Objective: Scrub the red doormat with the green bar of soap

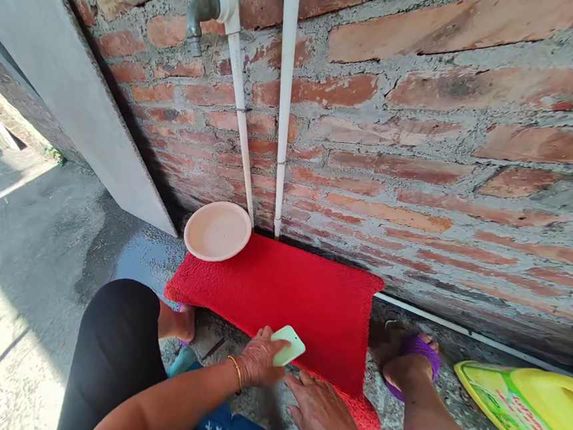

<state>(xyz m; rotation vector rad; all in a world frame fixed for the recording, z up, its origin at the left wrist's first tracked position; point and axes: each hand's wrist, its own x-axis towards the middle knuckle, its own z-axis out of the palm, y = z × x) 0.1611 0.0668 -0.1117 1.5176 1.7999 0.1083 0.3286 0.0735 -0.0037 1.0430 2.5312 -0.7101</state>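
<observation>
Both hands work the red mat [280, 288]: left hand [261, 361] clamped on a pale green soap bar [288, 345], likely slippery; right hand [322, 412] lies flat, pinning the limp, floppy mat's near edge.

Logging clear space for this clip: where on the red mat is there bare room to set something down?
The red mat is bare across its middle and right, between the bowl and the wall. Its near edge is crowded: left hand holds a green bar, right hand presses the corner.

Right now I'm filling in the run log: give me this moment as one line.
left hand: holds green soap bar on red mat | right hand: flat on mat's near edge | pink basin: at mat's far corner, under tap
</observation>
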